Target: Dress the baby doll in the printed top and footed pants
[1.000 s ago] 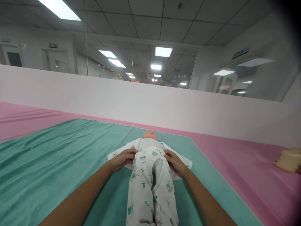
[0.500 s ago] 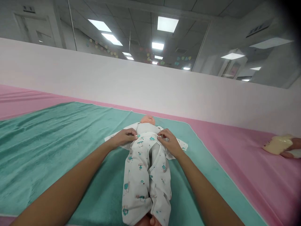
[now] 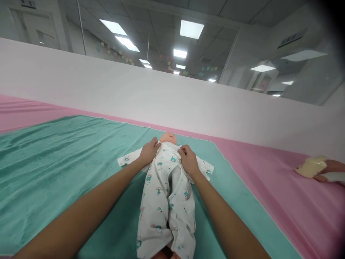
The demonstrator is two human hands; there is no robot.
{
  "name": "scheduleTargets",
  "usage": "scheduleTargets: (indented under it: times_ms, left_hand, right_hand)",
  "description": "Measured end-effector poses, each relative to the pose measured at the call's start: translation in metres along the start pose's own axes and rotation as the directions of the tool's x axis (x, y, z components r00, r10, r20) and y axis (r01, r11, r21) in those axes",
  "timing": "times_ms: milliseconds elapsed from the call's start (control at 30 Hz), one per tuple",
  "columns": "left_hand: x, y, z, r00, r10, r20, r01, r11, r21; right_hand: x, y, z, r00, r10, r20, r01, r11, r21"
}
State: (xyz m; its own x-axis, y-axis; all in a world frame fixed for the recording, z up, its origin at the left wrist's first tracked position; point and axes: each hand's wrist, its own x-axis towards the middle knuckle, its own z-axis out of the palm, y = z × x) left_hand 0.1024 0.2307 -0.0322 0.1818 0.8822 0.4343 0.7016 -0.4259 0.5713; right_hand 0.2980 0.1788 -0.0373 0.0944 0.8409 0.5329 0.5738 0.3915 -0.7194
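Note:
A baby doll (image 3: 168, 137) lies on its back on a teal blanket (image 3: 88, 151), head away from me and feet toward me. Its white printed pants (image 3: 159, 201) cover the legs and reach up over the chest, with an open slit at the crotch. White printed sleeves (image 3: 129, 158) spread out to both sides. My left hand (image 3: 150, 150) is closed on the pants' waistband near the left side of the chest. At the right side, my right hand (image 3: 188, 158) pinches the same waistband. The doll's feet show only partly at the bottom edge.
Pink sheeting (image 3: 269, 169) lies under the blanket. A low white wall (image 3: 161, 97) stands behind the doll, with glass above it. On the far right, a pale yellow piece (image 3: 310, 166) lies beside partly seen doll-like limbs (image 3: 334, 167).
Both hands have moved up toward the doll's head, drawing the waistband higher over the chest. The camera view has shifted slightly.

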Motion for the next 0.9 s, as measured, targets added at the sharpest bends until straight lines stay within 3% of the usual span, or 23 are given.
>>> scheduleTargets:
  times_ms: [133, 233, 367, 500, 600, 667, 733, 800, 900]
  left_hand:
    - [0.009, -0.005, 0.014, 1.0, -0.024, 0.015, 0.024, 0.999, 0.028]
    - [0.011, -0.008, 0.014, 0.99, 0.131, 0.05, -0.129, 0.99, -0.051]
    - [0.021, -0.004, 0.005, 0.931, 0.339, 0.132, -0.331, 0.94, -0.079]
    - [0.033, 0.002, 0.0, 0.894, 0.4, 0.201, -0.413, 0.91, 0.029]
    - [0.038, 0.005, 0.004, 0.929, 0.302, 0.214, -0.331, 0.936, 0.12]
    - [0.04, 0.004, 0.007, 0.954, 0.234, 0.186, -0.265, 0.951, 0.16]
    - [0.04, 0.003, 0.008, 0.966, 0.204, 0.16, -0.229, 0.96, 0.159]
    - [0.039, 0.002, 0.006, 0.974, 0.177, 0.143, -0.194, 0.973, 0.122]
    - [0.036, -0.001, 0.0, 0.977, 0.137, 0.164, -0.143, 0.989, 0.024]
  right_hand:
    - [0.01, 0.01, 0.005, 0.996, 0.055, 0.075, -0.063, 0.992, 0.112]
    - [0.013, 0.012, 0.005, 0.979, 0.071, 0.19, -0.109, 0.973, 0.202]
    - [0.018, 0.006, 0.007, 0.958, 0.09, 0.272, -0.155, 0.962, 0.224]
    - [0.02, -0.004, 0.016, 0.989, -0.013, 0.15, -0.005, 0.993, 0.12]
    - [0.018, -0.008, 0.022, 0.997, -0.073, -0.012, 0.073, 0.997, 0.018]
    - [0.018, -0.004, 0.021, 0.998, -0.01, -0.058, 0.013, 0.999, 0.051]
    - [0.018, 0.005, 0.016, 0.993, 0.107, -0.039, -0.098, 0.977, 0.19]
    - [0.017, 0.018, 0.008, 0.971, 0.228, 0.076, -0.24, 0.905, 0.351]
    - [0.012, 0.037, -0.004, 0.883, 0.328, 0.335, -0.46, 0.747, 0.48]
